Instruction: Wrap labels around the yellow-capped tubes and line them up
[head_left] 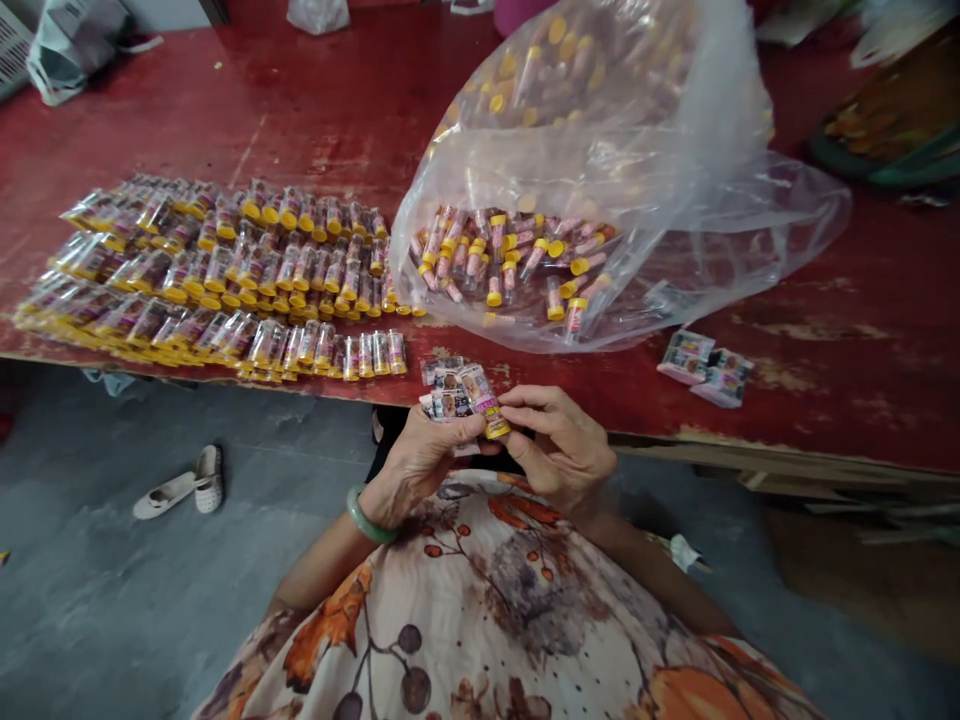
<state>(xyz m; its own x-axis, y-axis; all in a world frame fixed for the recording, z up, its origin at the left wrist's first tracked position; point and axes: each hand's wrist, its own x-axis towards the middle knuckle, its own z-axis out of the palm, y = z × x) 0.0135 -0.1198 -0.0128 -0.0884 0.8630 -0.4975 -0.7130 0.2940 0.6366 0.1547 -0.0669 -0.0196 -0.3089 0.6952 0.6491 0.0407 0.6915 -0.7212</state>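
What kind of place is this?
It looks like a small workshop, maybe in a home: rows of little tubes lie on a worn red table, beside a big clear bag with more inside.

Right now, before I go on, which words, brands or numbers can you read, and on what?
None can be read.
Tube between left hand and right hand: printed label, too small and blurred.
Printed slips at the left hand: too small.
Slip stacks on the table: too blurred.
Tube rows: labels too small.
Loose tubes in the bag: no legible text.
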